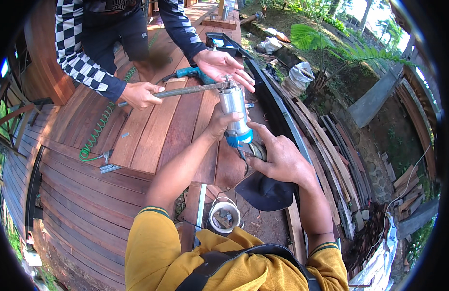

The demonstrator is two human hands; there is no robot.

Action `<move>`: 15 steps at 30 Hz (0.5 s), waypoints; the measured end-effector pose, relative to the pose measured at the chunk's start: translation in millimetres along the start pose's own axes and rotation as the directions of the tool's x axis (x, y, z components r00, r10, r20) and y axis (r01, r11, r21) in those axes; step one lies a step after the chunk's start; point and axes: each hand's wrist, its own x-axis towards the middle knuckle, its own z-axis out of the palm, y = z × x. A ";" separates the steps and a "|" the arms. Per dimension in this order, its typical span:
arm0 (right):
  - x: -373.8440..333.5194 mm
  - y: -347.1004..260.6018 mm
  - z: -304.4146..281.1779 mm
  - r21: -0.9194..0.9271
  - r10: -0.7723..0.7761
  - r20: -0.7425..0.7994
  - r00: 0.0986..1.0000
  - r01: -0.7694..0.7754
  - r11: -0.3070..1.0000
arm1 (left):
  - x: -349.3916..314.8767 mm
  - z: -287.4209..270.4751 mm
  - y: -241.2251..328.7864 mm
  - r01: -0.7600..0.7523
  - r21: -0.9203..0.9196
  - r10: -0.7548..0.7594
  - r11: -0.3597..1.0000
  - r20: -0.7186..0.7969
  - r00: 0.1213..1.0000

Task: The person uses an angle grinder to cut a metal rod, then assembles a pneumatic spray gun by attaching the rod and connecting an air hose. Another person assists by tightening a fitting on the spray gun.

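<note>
Upright in front of me is a silver, cylindrical power tool with a blue band, which looks like a trim router (233, 109). My left hand (220, 121) is closed round the far side of its metal body. My right hand (285, 157) grips the lower end by the blue band, index finger pressed along the casing. Across from me a co-worker's hand (141, 95) holds a long metal wrench (188, 90), whose jaw meets the tool's top end. The co-worker's other hand (224, 68) is spread beside that top, palm up.
Reddish wooden boards (151, 140) lie under the tool. A teal power tool (193, 73) rests behind it, and a green coiled hose (91, 138) to the left. Below are a white bucket (223, 217) with scraps and a dark cloth-like thing (266, 191). Stacked planks (333, 169) line the right.
</note>
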 end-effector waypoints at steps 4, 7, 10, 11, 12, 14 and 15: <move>6.2 4.2 -2.4 -0.125 0.046 0.011 0.999 -0.044 0.991 | -1.0 3.0 1.0 -0.006 0.000 0.006 1.000 -0.013 1.000; 25.5 17.6 -25.9 -0.248 0.081 -0.084 0.993 -0.099 0.964 | -1.2 3.8 -0.7 0.001 0.023 0.000 1.000 -0.035 0.999; 64.6 33.9 -54.7 -0.425 0.005 -0.040 0.999 -0.022 0.905 | 1.4 2.6 -3.9 0.002 0.031 0.000 1.000 -0.043 0.999; 77.8 37.5 -61.6 -0.469 0.009 0.000 1.000 -0.008 0.883 | 2.7 2.1 -5.5 -0.004 0.054 0.007 0.999 -0.048 0.999; 91.4 39.6 -67.8 -0.498 0.004 0.046 0.999 0.020 0.867 | 3.8 1.5 -7.2 -0.003 0.074 0.007 0.997 -0.055 0.998; 112.2 36.5 -70.6 -0.562 0.075 0.114 0.991 0.002 0.827 | 4.7 1.7 -11.6 -0.007 0.113 0.017 0.994 -0.086 0.996; 119.7 31.4 -69.4 -0.583 0.084 0.124 0.989 0.004 0.813 | 3.9 2.5 -13.4 -0.022 0.138 0.036 0.990 -0.100 0.994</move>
